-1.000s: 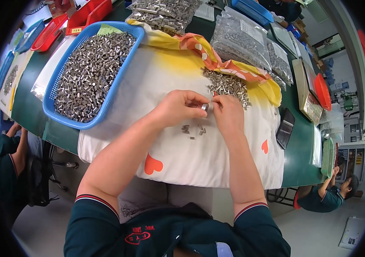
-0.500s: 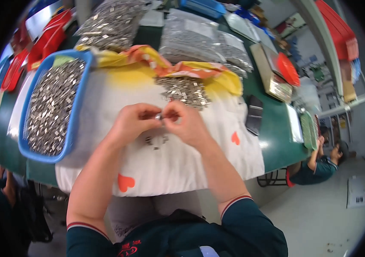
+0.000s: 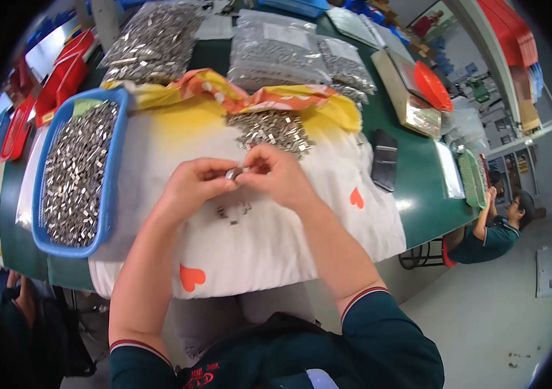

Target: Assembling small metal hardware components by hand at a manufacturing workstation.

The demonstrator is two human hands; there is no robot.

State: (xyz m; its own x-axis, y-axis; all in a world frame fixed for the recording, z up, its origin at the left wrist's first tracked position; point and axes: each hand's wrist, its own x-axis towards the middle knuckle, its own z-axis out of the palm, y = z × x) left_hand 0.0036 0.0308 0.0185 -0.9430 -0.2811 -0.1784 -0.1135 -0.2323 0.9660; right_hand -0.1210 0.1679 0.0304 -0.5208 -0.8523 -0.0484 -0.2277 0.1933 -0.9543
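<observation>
Over the cloth, my left hand (image 3: 192,188) pinches a small shiny rounded metal piece (image 3: 232,174) between thumb and fingertips. My right hand (image 3: 279,178) meets it there, its fingers closed in a pinch at the piece's right side; what they hold is hidden. Just beyond my hands lies a heap of small flat silvery metal pieces (image 3: 273,129). Several loose small metal parts (image 3: 233,211) lie nearer me, below my fingertips. Everything rests on a white cloth (image 3: 302,253) with orange hearts and a yellow-and-orange edge bunched up at the back.
To the left stands a blue basket (image 3: 115,178) full of small metal pieces. Behind the cloth are clear bags of metal parts (image 3: 153,42) (image 3: 276,52). A dark pouch (image 3: 384,162) lies right on the green table (image 3: 412,217). Red bins (image 3: 59,81) stand far left; a person (image 3: 493,236) sits at right.
My hands stay together at the metal piece, which now shows more plainly between the fingertips. The whole view has shifted slightly.
</observation>
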